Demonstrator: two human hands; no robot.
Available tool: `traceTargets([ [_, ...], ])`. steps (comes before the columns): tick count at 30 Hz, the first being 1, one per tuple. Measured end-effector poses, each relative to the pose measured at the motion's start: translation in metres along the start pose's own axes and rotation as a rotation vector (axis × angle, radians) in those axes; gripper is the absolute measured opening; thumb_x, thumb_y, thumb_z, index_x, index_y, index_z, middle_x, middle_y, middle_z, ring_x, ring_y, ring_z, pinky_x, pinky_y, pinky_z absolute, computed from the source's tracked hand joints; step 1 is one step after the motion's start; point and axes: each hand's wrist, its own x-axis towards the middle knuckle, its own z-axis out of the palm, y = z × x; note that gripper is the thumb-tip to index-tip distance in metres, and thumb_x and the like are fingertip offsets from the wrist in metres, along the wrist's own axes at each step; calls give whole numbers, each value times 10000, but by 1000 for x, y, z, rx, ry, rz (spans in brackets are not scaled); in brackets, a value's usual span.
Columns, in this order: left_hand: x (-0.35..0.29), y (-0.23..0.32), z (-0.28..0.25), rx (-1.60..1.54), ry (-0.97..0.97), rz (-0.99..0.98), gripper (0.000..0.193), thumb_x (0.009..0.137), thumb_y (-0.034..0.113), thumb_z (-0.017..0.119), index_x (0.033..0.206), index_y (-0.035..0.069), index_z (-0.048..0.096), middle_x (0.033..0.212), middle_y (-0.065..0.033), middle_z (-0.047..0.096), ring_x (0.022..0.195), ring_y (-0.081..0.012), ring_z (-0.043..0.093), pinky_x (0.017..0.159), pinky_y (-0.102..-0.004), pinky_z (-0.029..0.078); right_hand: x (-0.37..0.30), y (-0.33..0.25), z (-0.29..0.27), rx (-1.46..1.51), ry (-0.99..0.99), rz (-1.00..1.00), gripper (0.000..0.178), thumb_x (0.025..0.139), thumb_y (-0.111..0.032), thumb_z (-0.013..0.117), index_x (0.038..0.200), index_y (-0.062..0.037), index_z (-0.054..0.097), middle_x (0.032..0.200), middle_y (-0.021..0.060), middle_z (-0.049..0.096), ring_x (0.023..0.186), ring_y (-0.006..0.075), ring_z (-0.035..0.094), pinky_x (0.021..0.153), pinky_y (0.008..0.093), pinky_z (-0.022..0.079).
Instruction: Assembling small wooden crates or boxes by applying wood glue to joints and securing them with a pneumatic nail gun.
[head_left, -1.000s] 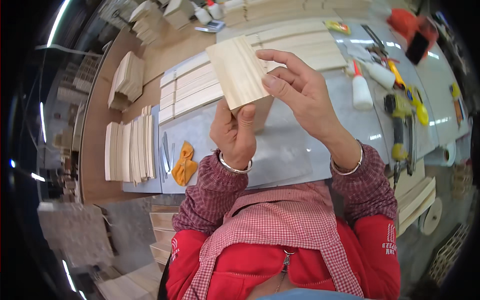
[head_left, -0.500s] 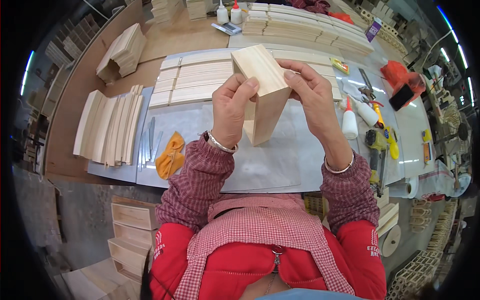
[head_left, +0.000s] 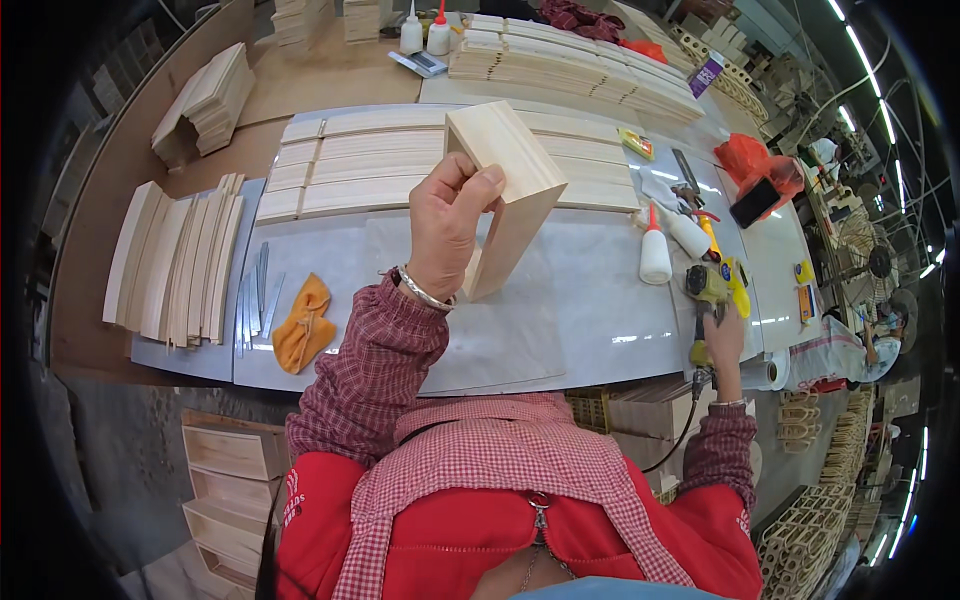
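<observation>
Wooden box (head_left: 510, 190) in left hand (head_left: 450, 225); two glue bottles (head_left: 655, 250).

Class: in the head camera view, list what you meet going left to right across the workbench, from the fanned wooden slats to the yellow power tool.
Fanned wooden slats → orange cloth → left hand holding the wooden box frame → white glue bottle → yellow power tool gripped by the right hand.

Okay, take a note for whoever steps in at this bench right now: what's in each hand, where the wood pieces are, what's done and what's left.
Left hand: holds the joined wooden corner piece upright above the grey mat.
Right hand: on the yellow power tool at the bench's right edge, tool not lifted.
Glue bottle stands beside the tool.
Flat boards lie in rows behind the piece; more slats at left.
Done: two boards joined at a right angle.
Left: probably fastening that joint; many boards unassembled.
</observation>
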Motion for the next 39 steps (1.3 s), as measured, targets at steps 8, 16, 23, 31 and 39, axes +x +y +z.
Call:
traceTargets([
  [8,-1,-2,-1,-14,17,-9,85,823,103,601,815,38,547,748,-5,520,687,-95,453,666,-210,420,-2,12,32,-133,-180,262,615,783,-186,545,1327,37,364,1091,261,591,949,427,589,828,451,473],
  [16,1,-2,5,-27,0,18,89,815,87,607,847,38,540,769,-11,522,698,-97,461,672,-211,419,35,68,55,-27,-71,78,441,763,-134,557,1152,55,470,870,234,636,749,367,633,704,405,516],
  [23,2,-6,1,-66,-32,10,108,813,88,615,862,33,536,787,-22,532,701,-100,476,684,-214,427,-23,-108,-157,666,-358,92,182,722,-63,624,874,15,561,577,65,555,412,115,477,407,228,415],
  [31,3,-9,-4,-63,-39,41,134,817,108,622,867,28,527,783,-34,538,694,-99,486,667,-220,438,-54,-301,-261,369,-504,-252,378,690,-110,742,976,74,579,592,54,567,415,122,491,409,222,423],
  [39,3,-11,-2,-79,-56,58,148,819,119,622,874,28,520,778,-34,531,686,-99,484,641,-210,437,-46,-346,-256,335,-667,-504,349,692,-160,760,932,43,609,584,40,565,378,100,466,362,201,385],
])
